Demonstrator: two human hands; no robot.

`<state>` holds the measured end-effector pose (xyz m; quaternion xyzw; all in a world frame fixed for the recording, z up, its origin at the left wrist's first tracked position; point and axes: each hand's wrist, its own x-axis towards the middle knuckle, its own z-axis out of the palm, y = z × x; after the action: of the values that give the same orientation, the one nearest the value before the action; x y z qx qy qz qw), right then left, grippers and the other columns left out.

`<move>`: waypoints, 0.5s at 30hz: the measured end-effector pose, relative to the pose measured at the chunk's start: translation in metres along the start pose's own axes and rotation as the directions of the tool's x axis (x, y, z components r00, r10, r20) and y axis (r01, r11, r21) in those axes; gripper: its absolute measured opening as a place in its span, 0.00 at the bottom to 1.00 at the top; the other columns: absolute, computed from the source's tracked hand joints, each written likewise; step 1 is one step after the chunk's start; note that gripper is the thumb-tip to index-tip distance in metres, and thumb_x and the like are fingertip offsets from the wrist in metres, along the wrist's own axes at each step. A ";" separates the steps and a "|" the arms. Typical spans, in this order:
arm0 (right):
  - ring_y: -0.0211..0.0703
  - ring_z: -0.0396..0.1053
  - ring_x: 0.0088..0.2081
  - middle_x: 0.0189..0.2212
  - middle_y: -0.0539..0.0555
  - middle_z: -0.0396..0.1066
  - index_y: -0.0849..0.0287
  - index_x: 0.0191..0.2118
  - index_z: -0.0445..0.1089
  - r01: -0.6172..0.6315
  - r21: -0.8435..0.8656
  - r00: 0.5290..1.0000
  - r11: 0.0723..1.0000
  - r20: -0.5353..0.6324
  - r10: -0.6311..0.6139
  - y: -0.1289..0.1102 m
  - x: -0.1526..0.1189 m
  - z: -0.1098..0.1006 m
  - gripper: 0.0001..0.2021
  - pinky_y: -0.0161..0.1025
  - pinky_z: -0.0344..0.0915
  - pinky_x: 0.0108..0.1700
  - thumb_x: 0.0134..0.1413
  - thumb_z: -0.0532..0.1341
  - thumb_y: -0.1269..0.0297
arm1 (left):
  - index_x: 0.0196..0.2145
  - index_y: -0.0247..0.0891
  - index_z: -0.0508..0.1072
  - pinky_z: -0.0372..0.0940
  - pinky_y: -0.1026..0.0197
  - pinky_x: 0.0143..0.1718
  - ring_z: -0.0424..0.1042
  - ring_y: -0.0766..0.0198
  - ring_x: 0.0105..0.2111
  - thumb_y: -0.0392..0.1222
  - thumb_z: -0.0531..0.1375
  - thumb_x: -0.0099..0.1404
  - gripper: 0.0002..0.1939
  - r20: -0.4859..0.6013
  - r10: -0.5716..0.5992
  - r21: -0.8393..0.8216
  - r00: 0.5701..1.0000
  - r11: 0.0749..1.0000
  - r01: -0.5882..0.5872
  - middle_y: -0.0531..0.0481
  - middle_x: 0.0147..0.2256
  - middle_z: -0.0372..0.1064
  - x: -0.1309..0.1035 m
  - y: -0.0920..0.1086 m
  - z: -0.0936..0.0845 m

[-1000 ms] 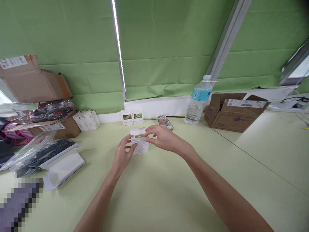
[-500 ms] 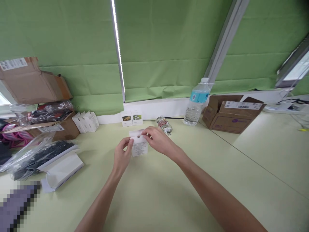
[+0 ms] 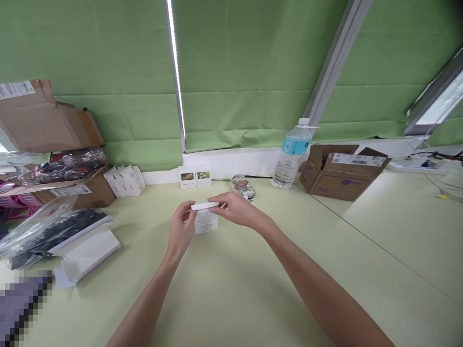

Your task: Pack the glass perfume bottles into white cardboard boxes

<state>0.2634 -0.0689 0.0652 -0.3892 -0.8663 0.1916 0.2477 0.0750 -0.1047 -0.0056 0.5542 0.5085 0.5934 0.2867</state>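
Note:
A small white box (image 3: 206,222) with printed text on its near side stands upright on the pale green table. Its top flap (image 3: 204,206) is folded down across the top. My left hand (image 3: 182,226) grips the box's upper left corner between thumb and fingers. From the other side my right hand (image 3: 233,208) pinches the upper right edge, thumb in front and fingers behind. Behind the box, two small white boxes (image 3: 196,177) with pictures on them stand against the wall. Just past my right hand lies a clear plastic-wrapped bundle (image 3: 243,186).
A water bottle (image 3: 291,154) and an open brown carton (image 3: 343,173) stand at the back right. White boxes (image 3: 125,181), stacked cartons (image 3: 90,188), a plastic-bagged dark item (image 3: 54,236) and an open white box (image 3: 88,253) occupy the left side.
The box's top flap, raised half a second ago, is now folded over the opening. My right hand has moved slightly left and keeps hold at the top edge.

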 end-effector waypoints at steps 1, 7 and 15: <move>0.43 0.71 0.34 0.36 0.53 0.77 0.54 0.48 0.74 -0.006 0.013 1.000 1.000 0.002 0.006 0.001 0.000 0.000 0.15 0.35 0.64 0.35 0.56 0.58 0.62 | 0.46 0.40 0.70 0.66 0.57 0.44 0.72 0.59 0.43 0.47 0.56 0.63 0.15 0.010 0.028 0.019 1.000 0.999 -0.028 0.45 0.45 0.71 -0.001 0.000 -0.001; 0.44 0.71 0.37 0.43 0.54 0.76 0.54 0.50 0.73 -0.043 0.108 0.998 0.993 0.050 0.038 0.010 0.003 0.003 0.16 0.38 0.65 0.37 0.57 0.58 0.61 | 0.49 0.42 0.71 0.64 0.54 0.51 0.67 0.57 0.51 0.47 0.55 0.65 0.16 0.099 0.139 0.078 0.985 0.986 -0.147 0.46 0.52 0.68 -0.006 0.001 -0.006; 0.43 0.72 0.39 0.43 0.53 0.76 0.52 0.49 0.73 0.011 0.109 1.000 0.994 0.014 -0.012 0.015 0.006 0.008 0.15 0.39 0.66 0.41 0.60 0.55 0.62 | 0.44 0.42 0.74 0.68 0.56 0.45 0.71 0.59 0.46 0.49 0.56 0.64 0.15 0.055 0.108 0.088 0.993 0.990 -0.113 0.47 0.45 0.72 -0.002 -0.001 -0.004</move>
<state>0.2637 -0.0560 0.0531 -0.3687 -0.8586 0.2399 0.2632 0.0708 -0.1069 -0.0069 0.6086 0.4964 0.5705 0.2403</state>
